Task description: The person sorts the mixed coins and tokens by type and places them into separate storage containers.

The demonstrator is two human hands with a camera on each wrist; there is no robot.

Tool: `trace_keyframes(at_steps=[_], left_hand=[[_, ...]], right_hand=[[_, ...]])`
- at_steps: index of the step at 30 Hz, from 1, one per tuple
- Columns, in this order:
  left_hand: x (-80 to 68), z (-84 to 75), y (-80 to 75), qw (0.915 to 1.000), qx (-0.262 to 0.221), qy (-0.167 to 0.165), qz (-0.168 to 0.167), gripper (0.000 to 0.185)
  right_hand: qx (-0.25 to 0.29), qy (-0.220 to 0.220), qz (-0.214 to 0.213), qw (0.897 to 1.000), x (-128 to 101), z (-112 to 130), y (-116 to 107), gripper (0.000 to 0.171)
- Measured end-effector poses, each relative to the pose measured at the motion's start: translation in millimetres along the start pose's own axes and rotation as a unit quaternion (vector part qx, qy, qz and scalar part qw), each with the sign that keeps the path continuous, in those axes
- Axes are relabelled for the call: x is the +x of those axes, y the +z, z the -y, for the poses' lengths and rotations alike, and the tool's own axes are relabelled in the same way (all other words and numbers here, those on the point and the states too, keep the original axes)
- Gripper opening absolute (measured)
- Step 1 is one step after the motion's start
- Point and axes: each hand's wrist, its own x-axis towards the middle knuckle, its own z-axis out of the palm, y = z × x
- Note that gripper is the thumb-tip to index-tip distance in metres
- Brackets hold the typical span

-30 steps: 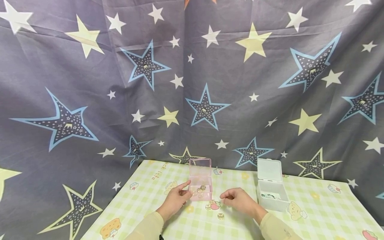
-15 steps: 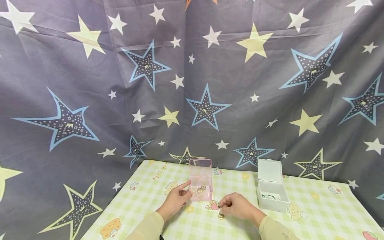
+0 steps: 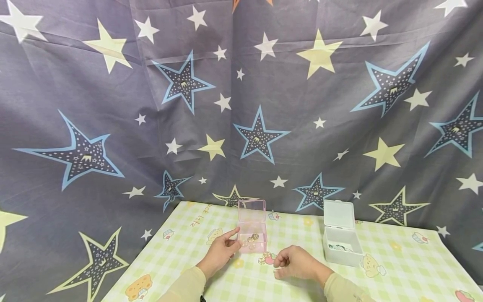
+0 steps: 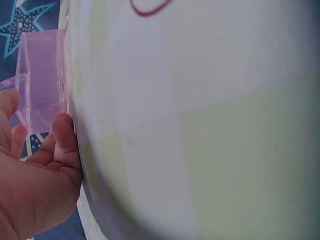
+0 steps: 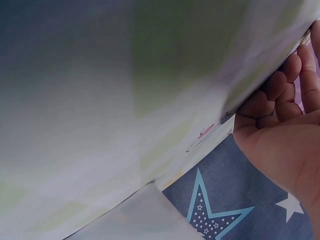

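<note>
A clear pink box (image 3: 261, 248) stands with its lid raised. Several small round gold pieces (image 3: 254, 237) lie inside. My left hand (image 3: 220, 251) holds the box at its left side, index finger toward the back and thumb near the front. The left wrist view shows its fingertips against the pink wall (image 4: 45, 80). My right hand (image 3: 298, 262) is low over the cloth with thumb and fingers curled around one gold piece, which they mostly hide. More gold pieces (image 3: 262, 260) lie between that hand and the box. In the right wrist view its fingers (image 5: 275, 85) are right at the cloth.
To the right stands a white box (image 3: 345, 256) with its lid up and small dark green and white pieces (image 3: 337, 247) inside. A green checked cloth (image 3: 158, 260) covers the table. Behind hangs a dark curtain (image 3: 124, 209) with stars.
My right hand has moved slightly left and down onto the nearest gold piece, which showed on the cloth before and is now covered. The left hand has stayed at the pink box.
</note>
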Motion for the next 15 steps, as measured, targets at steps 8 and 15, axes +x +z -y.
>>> trace_keyframes(at_steps=[8, 15], left_hand=[[-0.3, -0.9, 0.3, 1.0, 0.005, -0.001, -0.002, 0.062], [-1.0, -0.5, -0.8, 1.0, 0.007, 0.003, 0.003, 0.063]], right_hand=[[-0.044, 0.013, -0.019, 0.999, -2.6, 4.1, 1.0, 0.02], [-0.072, 0.02, -0.018, 0.997, -0.2, 9.2, 0.9, 0.021]])
